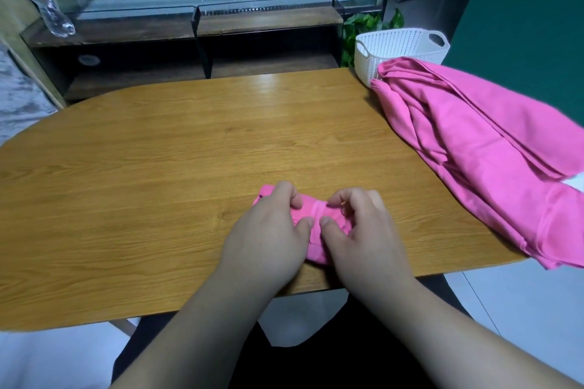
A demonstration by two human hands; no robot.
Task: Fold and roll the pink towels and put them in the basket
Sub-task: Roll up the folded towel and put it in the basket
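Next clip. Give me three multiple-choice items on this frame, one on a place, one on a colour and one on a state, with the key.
1. Where on the table does the white basket stand?
A. far right corner
B. near left edge
C. centre

2. What colour is the loose towel pile?
A. white
B. pink
C. green

3. How is the small towel near the front edge?
A. spread flat
B. hanging off the table
C. bundled up small and gripped by both hands

Key:
1 A, it stands at the far right, just behind the pile.
2 B, the cloth is plainly pink.
3 C, the left hand and right hand curl round the compact bundle.
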